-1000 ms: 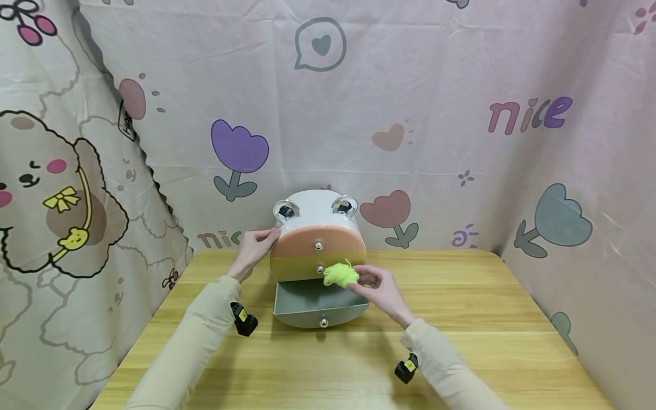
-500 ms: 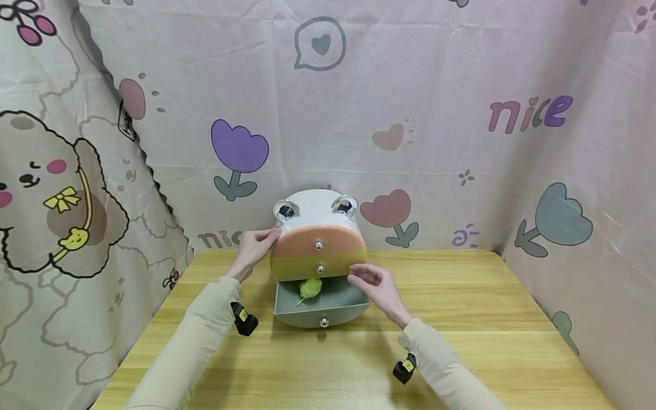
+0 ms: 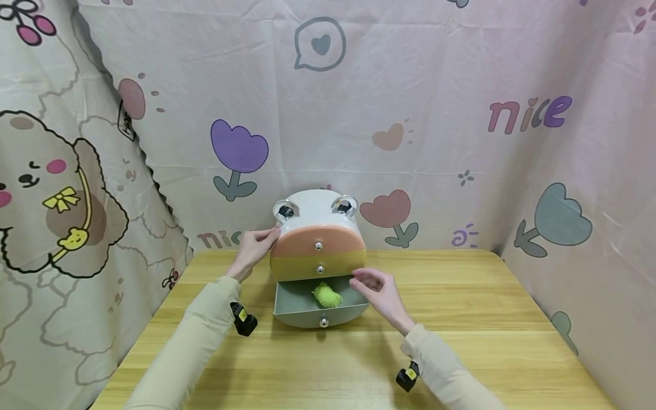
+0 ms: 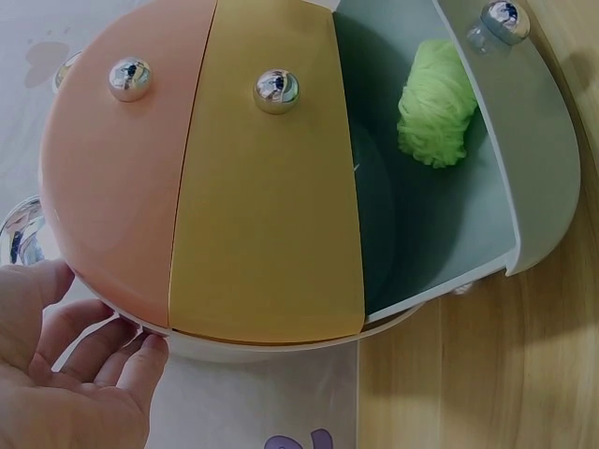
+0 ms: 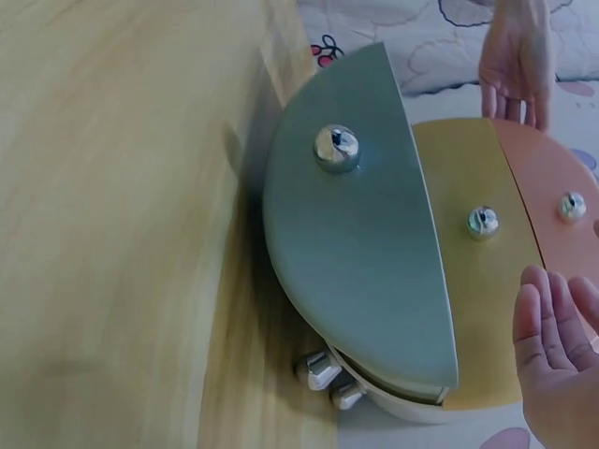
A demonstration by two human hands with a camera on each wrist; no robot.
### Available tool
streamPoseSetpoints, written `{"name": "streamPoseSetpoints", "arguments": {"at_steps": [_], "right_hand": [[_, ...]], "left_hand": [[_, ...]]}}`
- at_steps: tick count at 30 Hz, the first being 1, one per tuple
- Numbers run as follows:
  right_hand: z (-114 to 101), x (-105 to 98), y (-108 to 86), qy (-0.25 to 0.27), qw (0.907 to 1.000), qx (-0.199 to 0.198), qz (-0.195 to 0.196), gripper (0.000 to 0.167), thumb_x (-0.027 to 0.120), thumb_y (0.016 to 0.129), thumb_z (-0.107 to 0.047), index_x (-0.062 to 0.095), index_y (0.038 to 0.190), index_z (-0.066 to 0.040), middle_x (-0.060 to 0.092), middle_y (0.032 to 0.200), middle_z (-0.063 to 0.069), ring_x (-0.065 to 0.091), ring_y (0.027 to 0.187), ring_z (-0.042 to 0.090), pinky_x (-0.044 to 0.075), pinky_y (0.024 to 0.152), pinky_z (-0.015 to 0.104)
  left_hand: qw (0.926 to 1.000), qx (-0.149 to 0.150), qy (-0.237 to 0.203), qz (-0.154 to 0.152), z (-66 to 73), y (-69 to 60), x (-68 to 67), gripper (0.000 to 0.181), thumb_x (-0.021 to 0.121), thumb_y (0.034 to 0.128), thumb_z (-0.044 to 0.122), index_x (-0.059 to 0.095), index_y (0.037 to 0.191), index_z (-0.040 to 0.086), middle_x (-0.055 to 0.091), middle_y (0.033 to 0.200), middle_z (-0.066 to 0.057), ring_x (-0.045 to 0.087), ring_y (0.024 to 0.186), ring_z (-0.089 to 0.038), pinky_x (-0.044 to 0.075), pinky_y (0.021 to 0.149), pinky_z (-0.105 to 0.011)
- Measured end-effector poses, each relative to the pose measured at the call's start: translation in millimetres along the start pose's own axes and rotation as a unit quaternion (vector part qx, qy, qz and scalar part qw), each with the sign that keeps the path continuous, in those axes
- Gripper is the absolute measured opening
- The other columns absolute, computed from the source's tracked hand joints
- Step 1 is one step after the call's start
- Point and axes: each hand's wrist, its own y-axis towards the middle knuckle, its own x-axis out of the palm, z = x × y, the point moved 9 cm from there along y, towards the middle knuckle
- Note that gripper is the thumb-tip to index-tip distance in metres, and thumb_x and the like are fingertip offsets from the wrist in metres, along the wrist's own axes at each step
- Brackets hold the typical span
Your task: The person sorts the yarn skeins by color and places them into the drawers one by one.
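A small drawer cabinet with frog-like eyes (image 3: 316, 206) stands on the table, its green bottom drawer (image 3: 292, 297) pulled out. Inside that drawer lies a bright yellow-green bundle of yarn (image 3: 327, 295), close to the front panel; the left wrist view shows the yarn (image 4: 438, 105) whole, but the panel hides it in the right wrist view. My left hand (image 3: 253, 250) touches the cabinet's upper left side with its fingertips. At the drawer's right rim hovers my right hand (image 3: 380, 293), fingers relaxed and holding nothing.
Above the pulled-out drawer are an orange drawer (image 3: 297, 242) and a yellow drawer (image 3: 294, 267), both pushed in, with round silver knobs. A wooden table (image 3: 461, 319) bears the cabinet. Printed cloth (image 3: 435, 68) hangs behind and at both sides.
My right hand has let go of the yarn, which dropped into the green drawer and rolled, coming to lie near its front. The left hand has stayed on the cabinet.
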Motion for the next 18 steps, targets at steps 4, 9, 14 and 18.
{"name": "streamPoseSetpoints", "arguments": {"at_steps": [4,9,14,18], "right_hand": [[-3.2,0.3,-5.3,0.010,0.9997,-0.008,0.021,0.025,0.073,0.089,-0.005,0.068,0.111,0.008,0.074,0.097,0.024,0.070,0.078,0.003,0.058,0.075,0.018],[-1.6,-2.3,-12.0,0.008,0.9976,-0.004,0.068,0.021,0.076,0.088,-0.007,0.069,0.103,0.006,0.073,0.090,0.025,0.071,0.070,0.010,0.060,0.064,0.026],[1.3,-0.8,-18.9,-0.011,0.9959,-0.003,0.090,0.017,0.077,0.087,-0.010,0.070,0.095,0.003,0.073,0.078,0.020,0.069,0.060,0.016,0.060,0.056,0.035],[2.7,3.2,-23.7,-0.021,0.9959,-0.004,0.088,0.015,0.078,0.087,-0.010,0.070,0.088,0.002,0.070,0.073,0.026,0.068,0.054,0.023,0.059,0.053,0.036]], "left_hand": [[1.0000,-0.005,0.001,-0.003,-1.0,1.0,0.2,0.049,0.058,0.1015,0.037,0.061,0.135,0.001,0.056,0.144,-0.021,0.048,0.141,-0.037,0.041,0.117,-0.049],[0.9997,-0.020,-0.005,-0.012,-2.1,1.6,1.9,0.047,0.057,0.1030,0.032,0.057,0.138,0.001,0.052,0.148,-0.020,0.044,0.144,-0.036,0.037,0.120,-0.049],[1.0000,-0.003,-0.002,-0.003,0.3,0.2,0.9,0.049,0.058,0.1012,0.036,0.060,0.135,0.000,0.055,0.145,-0.021,0.046,0.142,-0.039,0.040,0.117,-0.050],[1.0000,0.001,-0.004,0.000,0.8,0.7,1.0,0.050,0.059,0.1008,0.036,0.060,0.135,0.000,0.055,0.144,-0.021,0.046,0.142,-0.038,0.041,0.117,-0.050]]}}
